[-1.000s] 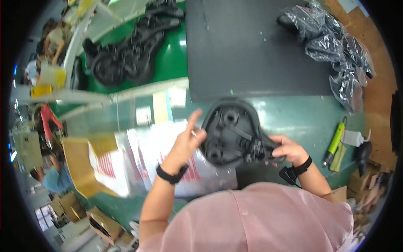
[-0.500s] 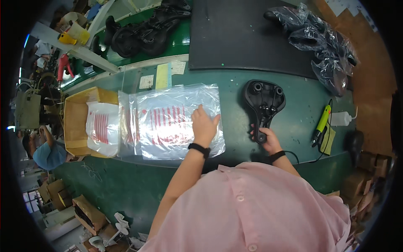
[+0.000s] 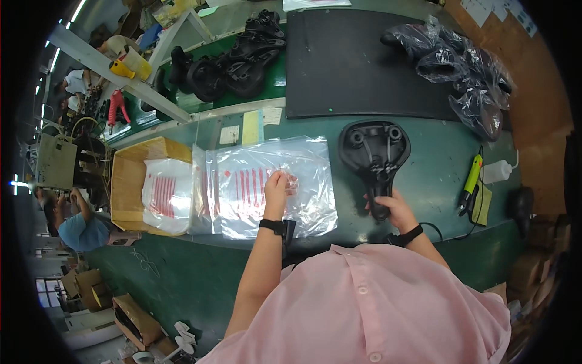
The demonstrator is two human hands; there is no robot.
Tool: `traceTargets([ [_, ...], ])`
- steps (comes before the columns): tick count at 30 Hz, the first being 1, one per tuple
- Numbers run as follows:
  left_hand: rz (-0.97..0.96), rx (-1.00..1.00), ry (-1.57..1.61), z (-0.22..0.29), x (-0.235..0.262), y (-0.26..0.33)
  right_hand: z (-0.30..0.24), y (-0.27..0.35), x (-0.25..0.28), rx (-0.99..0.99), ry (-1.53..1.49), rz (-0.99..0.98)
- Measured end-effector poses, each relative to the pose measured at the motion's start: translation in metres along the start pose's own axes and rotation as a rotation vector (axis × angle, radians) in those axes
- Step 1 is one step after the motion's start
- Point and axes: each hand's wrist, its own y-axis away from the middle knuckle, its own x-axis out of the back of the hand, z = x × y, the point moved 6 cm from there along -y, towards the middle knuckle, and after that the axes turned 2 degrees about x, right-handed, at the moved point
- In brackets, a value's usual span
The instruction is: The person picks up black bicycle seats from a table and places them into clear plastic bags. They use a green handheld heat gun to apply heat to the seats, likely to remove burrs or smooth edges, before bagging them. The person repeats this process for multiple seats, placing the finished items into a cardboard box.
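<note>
A black bicycle saddle (image 3: 374, 151) is turned underside up, its nose toward me. My right hand (image 3: 397, 210) is closed around the nose, at the right part of the bench. On the left, clear plastic bags (image 3: 315, 206) with red printing lie flat in a stack. My left hand (image 3: 277, 193) is on the top of the stack, fingers bent together and pinching the bag film; the exact grip is partly hidden. The stack's left end runs into an open cardboard box (image 3: 124, 191).
Saddles wrapped in clear plastic (image 3: 445, 64) lie on a black mat (image 3: 357, 67) at the back right. Bare black saddles (image 3: 233, 70) sit at the back left. A yellow-green electric screwdriver (image 3: 470, 182) and a white squeeze bottle (image 3: 498, 171) are at the right. A red air gun (image 3: 117, 109) hangs left.
My left hand has turned and drawn its spread fingers together on the bag. The saddle in my right hand has tipped, its nose appearing shorter. The whole view has shifted slightly.
</note>
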Motion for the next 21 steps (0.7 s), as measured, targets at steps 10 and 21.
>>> traceTargets([
  [10, 0.197, -0.065, 0.407, 0.012, 0.078, 0.008, -0.006, -0.055, -0.131, 0.503, 1.415, -0.187],
  [21, -0.031, -0.518, -0.525, 0.149, 0.012, 0.054, -0.015, -0.051, -0.158, 0.270, 1.597, -0.329],
])
